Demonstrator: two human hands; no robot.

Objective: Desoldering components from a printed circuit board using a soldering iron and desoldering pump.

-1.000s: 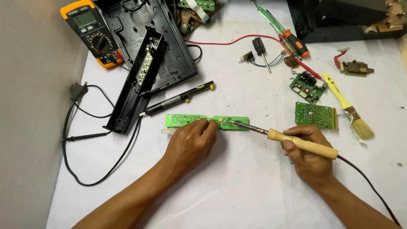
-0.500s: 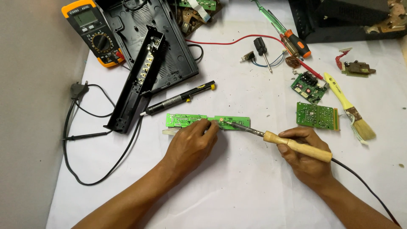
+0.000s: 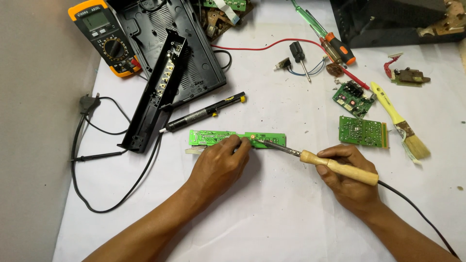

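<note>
Left hand: your left hand (image 3: 221, 162) lies on the long green circuit board (image 3: 228, 139), fingers curled down on its middle, pinning it flat to the bench; it presses rather than grips.
Right hand: your right hand (image 3: 347, 177) is clenched round the wooden handle of the soldering iron (image 3: 315, 160), thumb and fingers wrapped over it.
Soldering iron: it slants from your right hand toward your left, and the metal tip touches the board just beside your left fingertips; its black cord runs off toward the near right corner of the bench.
Long green circuit board: it lies flat about the middle of the bench, lengthwise from left to right, on the white sheet (image 3: 272, 223) that covers the bench.
Desoldering pump: the dark desoldering pump (image 3: 204, 114) with a yellow end lies just beyond the board, apart from it.
Black casing: a long black plastic casing strip (image 3: 155, 90) leans out from a larger black housing (image 3: 189, 48) toward the far left corner.
Multimeter: an orange and grey multimeter (image 3: 104, 36) sits at the far left corner.
Right side: two small green boards (image 3: 363, 131) lie near a yellow-handled brush (image 3: 400, 123) by the right edge, well apart from your hands.
Far edge: screwdrivers (image 3: 335, 43) lie near the far edge.
</note>
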